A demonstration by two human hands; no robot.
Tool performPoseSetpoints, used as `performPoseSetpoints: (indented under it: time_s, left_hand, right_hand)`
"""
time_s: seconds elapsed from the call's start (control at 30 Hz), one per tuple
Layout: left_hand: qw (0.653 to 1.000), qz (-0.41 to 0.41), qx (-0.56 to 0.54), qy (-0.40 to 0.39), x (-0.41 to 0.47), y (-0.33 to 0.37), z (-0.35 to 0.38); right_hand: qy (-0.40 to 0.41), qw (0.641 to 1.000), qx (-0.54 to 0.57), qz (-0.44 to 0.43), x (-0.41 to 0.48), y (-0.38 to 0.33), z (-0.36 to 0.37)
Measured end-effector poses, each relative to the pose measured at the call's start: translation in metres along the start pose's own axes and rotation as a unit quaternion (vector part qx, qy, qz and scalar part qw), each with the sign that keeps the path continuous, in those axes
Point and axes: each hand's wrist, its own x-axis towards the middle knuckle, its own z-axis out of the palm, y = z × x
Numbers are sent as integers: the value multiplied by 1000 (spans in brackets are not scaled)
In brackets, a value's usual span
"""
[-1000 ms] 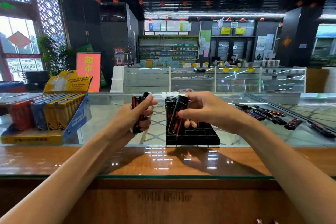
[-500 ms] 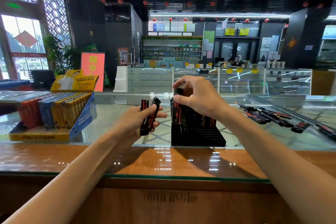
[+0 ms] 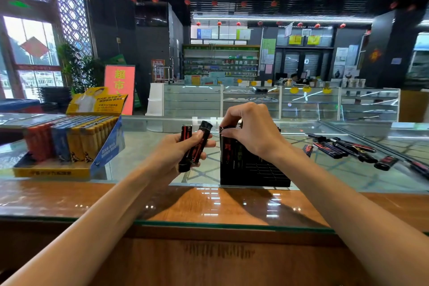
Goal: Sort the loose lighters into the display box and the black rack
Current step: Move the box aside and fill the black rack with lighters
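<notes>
The black rack (image 3: 262, 174) stands on the glass counter in the middle, with several black lighters upright in its back rows. My right hand (image 3: 250, 132) is over the rack and pinches the top of a black lighter (image 3: 226, 146) standing at its left back corner. My left hand (image 3: 178, 148) holds two black-and-red lighters (image 3: 195, 148) just left of the rack. The yellow display box (image 3: 69, 146) at the left holds rows of red, blue and yellow lighters. Several loose black lighters (image 3: 343, 148) lie on the glass at the right.
The glass counter top (image 3: 144, 146) has a wooden front ledge (image 3: 209, 206) near me. More glass showcases (image 3: 255, 100) and shop shelves stand beyond the counter. A person sits far back at a desk.
My right hand carried its lighter up over the rack and set it down into the left back corner. My left hand stayed beside the rack with its two lighters.
</notes>
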Motion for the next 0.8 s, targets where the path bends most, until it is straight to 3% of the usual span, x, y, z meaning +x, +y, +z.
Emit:
performPoseSetpoints:
  time_s: [0.33, 0.47, 0.67, 0.8]
  left_hand:
    - [999, 26, 24, -36, -6, 3, 3]
    - [997, 45, 25, -56, -8, 5, 5]
    - [995, 63, 24, -77, -11, 6, 10]
    - [999, 36, 29, -6, -7, 3, 5]
  right_hand:
    - [0, 999, -40, 1, -5, 7, 10]
    - [33, 998, 51, 34, -5, 7, 2]
    - [-28, 988, 147, 46, -7, -1, -6]
    - [-8, 972, 225, 74, -7, 4, -14]
